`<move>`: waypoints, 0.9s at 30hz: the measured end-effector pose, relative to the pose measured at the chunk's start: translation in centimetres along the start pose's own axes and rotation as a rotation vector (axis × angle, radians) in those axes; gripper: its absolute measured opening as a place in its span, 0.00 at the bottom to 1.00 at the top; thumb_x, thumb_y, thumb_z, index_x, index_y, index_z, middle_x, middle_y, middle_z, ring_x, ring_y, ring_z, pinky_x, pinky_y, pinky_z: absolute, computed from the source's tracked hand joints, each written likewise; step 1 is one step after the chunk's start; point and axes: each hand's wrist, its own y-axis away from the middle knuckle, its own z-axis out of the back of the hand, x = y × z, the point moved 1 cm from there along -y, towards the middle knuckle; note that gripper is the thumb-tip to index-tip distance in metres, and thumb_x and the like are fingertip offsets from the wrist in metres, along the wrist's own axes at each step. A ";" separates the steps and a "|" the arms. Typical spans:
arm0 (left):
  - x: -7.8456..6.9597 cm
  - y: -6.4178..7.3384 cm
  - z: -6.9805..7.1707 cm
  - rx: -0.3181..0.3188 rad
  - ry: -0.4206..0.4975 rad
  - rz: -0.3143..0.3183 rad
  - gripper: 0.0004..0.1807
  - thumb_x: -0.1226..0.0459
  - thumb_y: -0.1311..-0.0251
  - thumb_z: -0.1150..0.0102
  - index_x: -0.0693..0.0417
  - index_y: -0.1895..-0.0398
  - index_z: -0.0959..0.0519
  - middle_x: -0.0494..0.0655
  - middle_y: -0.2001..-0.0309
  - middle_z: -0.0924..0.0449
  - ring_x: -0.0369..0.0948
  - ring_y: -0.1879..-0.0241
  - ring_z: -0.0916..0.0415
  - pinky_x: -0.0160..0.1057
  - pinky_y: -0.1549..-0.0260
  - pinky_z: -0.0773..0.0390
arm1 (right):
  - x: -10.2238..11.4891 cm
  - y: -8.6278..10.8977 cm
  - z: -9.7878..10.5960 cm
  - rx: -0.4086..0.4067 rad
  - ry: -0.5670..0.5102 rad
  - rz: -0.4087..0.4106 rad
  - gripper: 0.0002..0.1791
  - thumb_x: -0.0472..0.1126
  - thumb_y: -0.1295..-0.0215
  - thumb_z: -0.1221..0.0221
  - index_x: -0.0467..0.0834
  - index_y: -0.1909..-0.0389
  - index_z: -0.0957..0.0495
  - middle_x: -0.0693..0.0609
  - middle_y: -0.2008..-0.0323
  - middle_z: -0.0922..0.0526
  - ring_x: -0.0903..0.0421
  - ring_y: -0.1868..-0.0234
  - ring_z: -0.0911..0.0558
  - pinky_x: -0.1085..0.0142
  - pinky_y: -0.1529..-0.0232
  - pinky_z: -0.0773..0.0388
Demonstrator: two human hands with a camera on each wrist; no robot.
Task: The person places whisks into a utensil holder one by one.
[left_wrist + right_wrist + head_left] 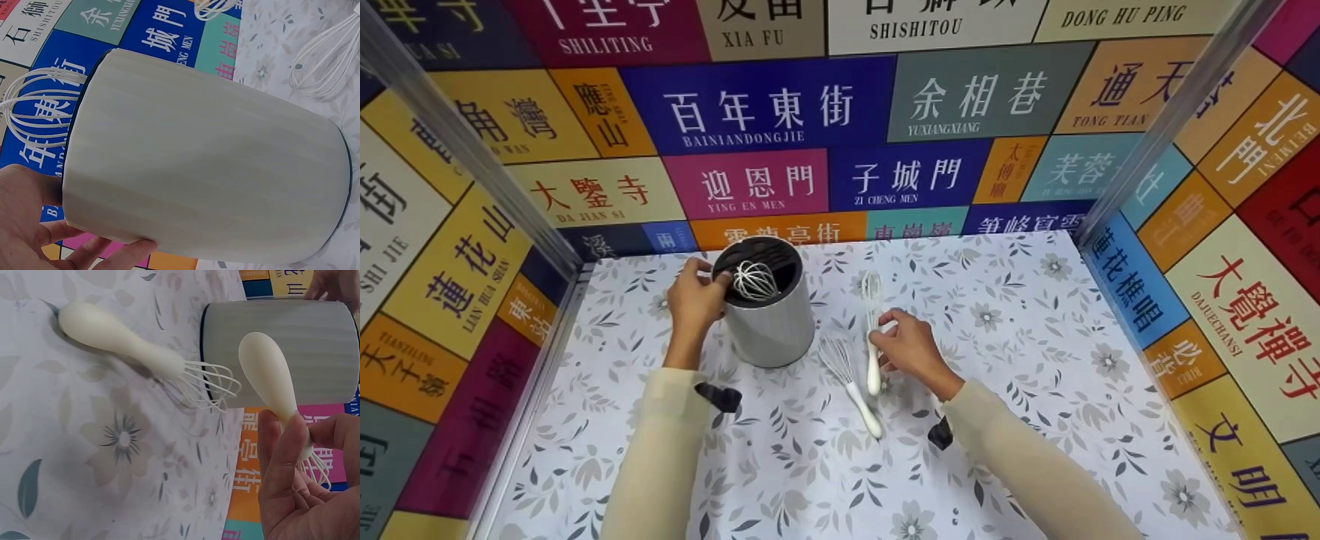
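**Left hand (pixel 695 295) on the holder (pixel 769 334), right hand (pixel 913 346) on the held whisk (pixel 874 371)**

We see the holder, a pale cylinder with a black mouth, standing on the patterned cloth (pixel 1005 465) near its far edge, toward 11 o'clock. The left hand is at the holder's 9 o'clock side and is clamped on its rim; in the left wrist view we make out fingertips against the outer wall. Wires up, the upturned whisk (pixel 754 281) pokes out of the mouth.

Between 3 and 4 o'clock from the holder, and apart from it, we find the held whisk. The right hand is clamped on it, thumb and fingers pinching the handle close to the wires. Seen from the head, those wires point to 12 o'clock and the cream handle to 6.

The loose whisk (pixel 861 405) lies on the cloth just beside, at 7 o'clock from the held whisk, its wires toward 11 o'clock and its handle toward 5. We also notice beige sleeves (pixel 656 457) on both arms, and beyond the cloth, at 12 o'clock, a wall (pixel 757 112) of coloured panels with lettering.
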 end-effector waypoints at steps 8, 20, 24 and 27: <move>-0.1 0.0 0.0 0.000 0.009 -0.002 0.17 0.57 0.36 0.37 0.56 0.51 0.25 0.55 0.65 0.18 0.46 0.73 0.22 0.35 0.86 0.17 | 1.6 -0.2 0.3 0.019 0.013 0.030 0.16 0.45 0.35 0.40 0.45 0.48 0.23 0.45 0.67 0.14 0.49 0.76 0.12 0.56 0.76 0.12; 0.0 0.0 0.0 0.010 0.014 0.012 0.17 0.56 0.36 0.37 0.56 0.50 0.25 0.56 0.63 0.19 0.47 0.70 0.22 0.35 0.85 0.17 | 3.2 -0.3 0.5 0.031 0.017 0.054 0.20 0.45 0.34 0.40 0.42 0.44 0.23 0.45 0.67 0.14 0.52 0.77 0.13 0.61 0.78 0.13; 0.0 0.0 0.0 0.004 0.009 0.003 0.17 0.56 0.36 0.37 0.56 0.51 0.25 0.56 0.63 0.18 0.48 0.70 0.21 0.35 0.86 0.17 | 3.8 -0.4 0.6 0.039 0.025 0.073 0.21 0.45 0.34 0.39 0.41 0.43 0.24 0.46 0.66 0.13 0.52 0.77 0.13 0.61 0.77 0.13; 0.0 0.0 0.0 -0.006 0.002 -0.009 0.17 0.57 0.37 0.37 0.56 0.51 0.25 0.56 0.63 0.18 0.49 0.70 0.21 0.35 0.87 0.18 | 4.4 -0.4 0.7 0.041 0.039 0.086 0.21 0.46 0.33 0.39 0.42 0.43 0.24 0.46 0.64 0.13 0.52 0.77 0.12 0.60 0.77 0.12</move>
